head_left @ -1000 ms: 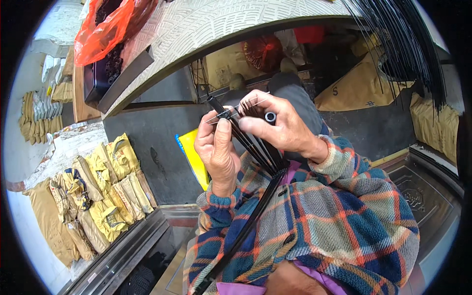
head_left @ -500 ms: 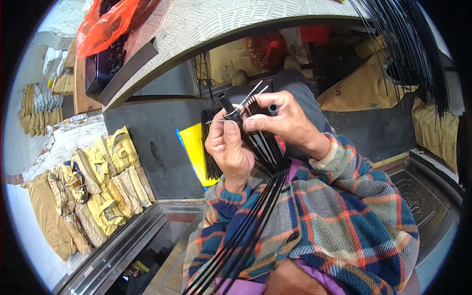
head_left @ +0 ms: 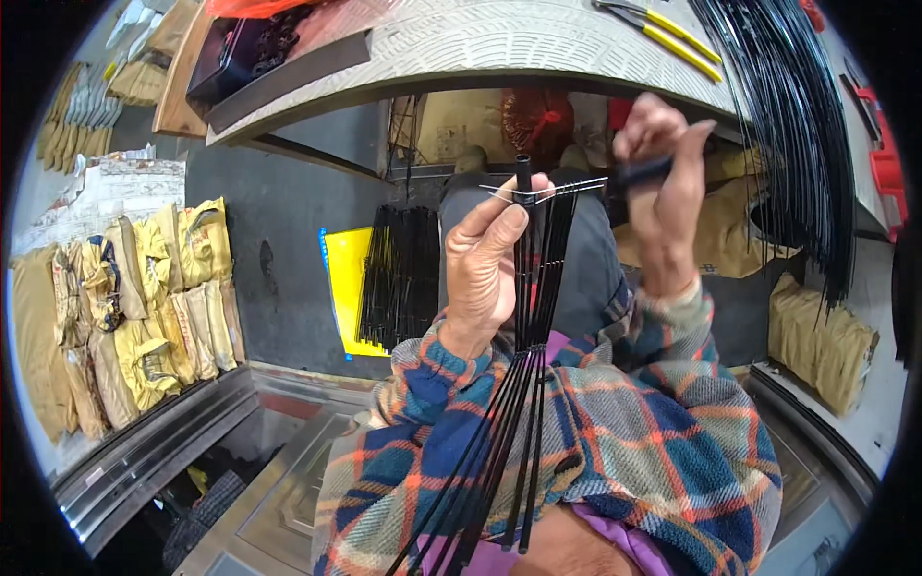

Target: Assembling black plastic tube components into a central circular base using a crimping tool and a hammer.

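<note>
My left hand [head_left: 488, 264] pinches a narrow black tube [head_left: 523, 173] upright between thumb and fingers. Thin pale wires [head_left: 582, 184] stick out sideways from the tube at the fingertips, to both sides. Below it, a bundle of long thin black rods [head_left: 514, 403] runs down over my lap, gathered by a tie and fanning out toward my chest. Apart from these, my right hand [head_left: 672, 192] is lifted to the right near the table edge and smeared by motion. A dark, tube-like piece [head_left: 645, 173] is in its grip; its exact kind is not clear.
Ahead is a patterned tabletop [head_left: 461, 48] with yellow-handled pliers [head_left: 677, 38] and a dark box [head_left: 245, 58] of small black parts. Black wires [head_left: 802, 144] hang off its right end. Short black rods [head_left: 401, 274] lie on a yellow sheet [head_left: 346, 278]; packed sacks [head_left: 154, 307] stand left.
My right hand has left the tube and swung up and right, away from my left hand. The tube and rods now stand more upright. The view has shifted, bringing the pliers into sight.
</note>
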{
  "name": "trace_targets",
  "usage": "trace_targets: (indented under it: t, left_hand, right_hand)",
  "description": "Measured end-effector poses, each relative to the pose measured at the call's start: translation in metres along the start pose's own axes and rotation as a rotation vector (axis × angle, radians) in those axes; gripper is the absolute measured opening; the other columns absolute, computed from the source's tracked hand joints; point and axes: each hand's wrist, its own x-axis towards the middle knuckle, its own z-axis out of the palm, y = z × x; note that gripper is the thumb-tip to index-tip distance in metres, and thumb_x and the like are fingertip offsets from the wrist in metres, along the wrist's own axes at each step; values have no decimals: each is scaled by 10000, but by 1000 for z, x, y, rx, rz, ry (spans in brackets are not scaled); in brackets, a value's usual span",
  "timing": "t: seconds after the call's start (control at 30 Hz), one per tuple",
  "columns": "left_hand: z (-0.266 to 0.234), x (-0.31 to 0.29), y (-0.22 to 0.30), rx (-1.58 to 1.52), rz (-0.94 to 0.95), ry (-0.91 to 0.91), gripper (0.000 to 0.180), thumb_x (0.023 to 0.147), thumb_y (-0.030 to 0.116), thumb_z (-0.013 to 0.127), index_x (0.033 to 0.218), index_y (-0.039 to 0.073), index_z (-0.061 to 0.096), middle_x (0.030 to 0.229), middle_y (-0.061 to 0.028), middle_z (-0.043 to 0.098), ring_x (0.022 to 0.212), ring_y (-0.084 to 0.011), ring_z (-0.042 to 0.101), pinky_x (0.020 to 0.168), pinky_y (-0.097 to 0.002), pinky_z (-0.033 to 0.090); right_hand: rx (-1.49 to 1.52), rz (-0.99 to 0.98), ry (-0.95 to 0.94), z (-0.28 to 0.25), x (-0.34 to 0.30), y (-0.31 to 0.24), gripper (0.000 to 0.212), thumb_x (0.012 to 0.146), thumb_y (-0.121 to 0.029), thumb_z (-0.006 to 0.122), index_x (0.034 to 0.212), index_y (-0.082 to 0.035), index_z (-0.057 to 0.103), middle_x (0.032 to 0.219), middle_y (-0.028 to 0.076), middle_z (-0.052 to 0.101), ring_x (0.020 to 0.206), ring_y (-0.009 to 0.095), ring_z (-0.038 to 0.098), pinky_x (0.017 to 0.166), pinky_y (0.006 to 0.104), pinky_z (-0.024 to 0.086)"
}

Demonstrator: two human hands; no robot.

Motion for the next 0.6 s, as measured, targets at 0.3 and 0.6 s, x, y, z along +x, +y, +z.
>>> trace_targets:
  t: [0.3,0.6]
  left_hand:
    - [11,-5,1,53,58,54,193,801,-15,576,994,-21,588,922,-78,629,804,-102,595,767,-222,474]
    - [11,-6,1,102,64,104,203,813,-3,571,1013,-36,566,924,-76,622,830,-92,578,797,-214,444]
  right_hand:
    - [-384,482,-837,58,59,-26,327,805,-191,603,1063,-8,520,810,54,629,506,-1,464,455,106,357]
    - [-295,517,-944,48,52,-13,555,772,-219,663,1223,-16,411,856,87,629,710,77,574,623,180,450]
